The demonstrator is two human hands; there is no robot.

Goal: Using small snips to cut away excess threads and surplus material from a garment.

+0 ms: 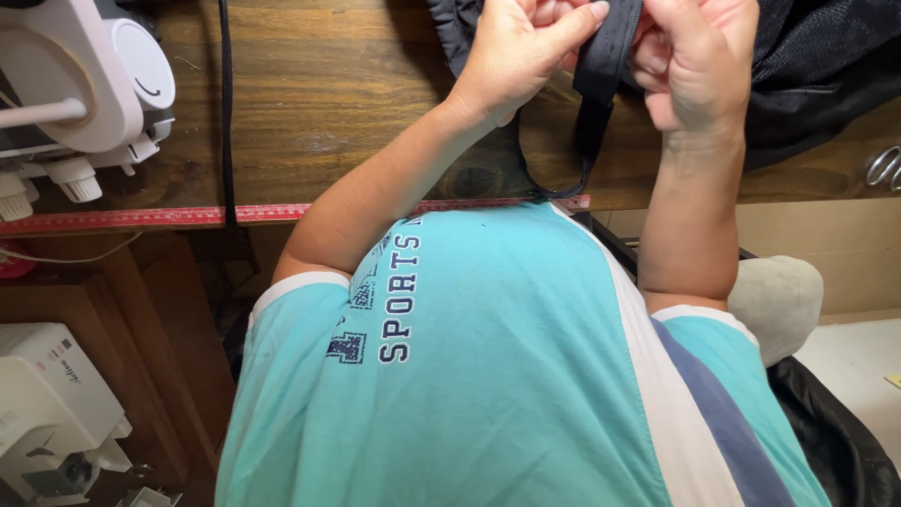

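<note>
No box, bin or bowl shows its inside in the head view, so there are no contents to report. Your two hands sit at twelve o'clock in the picture. Your left hand [521, 52] is pinched closed on a black strap [601, 66], thumb and fingers pressed against it. Your right hand [699, 56] is curled closed on the same strap from the other side, just beside the left. The strap is dark, flat and narrow; below your hands it hangs down over the wooden table [328, 94] and ends in a thin loop near the table's front edge. At one to two o'clock a heap of black fabric [817, 75] lies on the table, touching the strap's upper end. A red measuring tape [141, 217] runs along the table's front edge at nine o'clock. A white machine [75, 84] stands at ten o'clock, and a black cable [226, 103] runs down beside it. Metal scissor handles [885, 167] show at three o'clock. Another white machine [52, 404] sits low at eight o'clock. Your turquoise shirt [507, 376] fills the lower middle and hides the floor.
</note>
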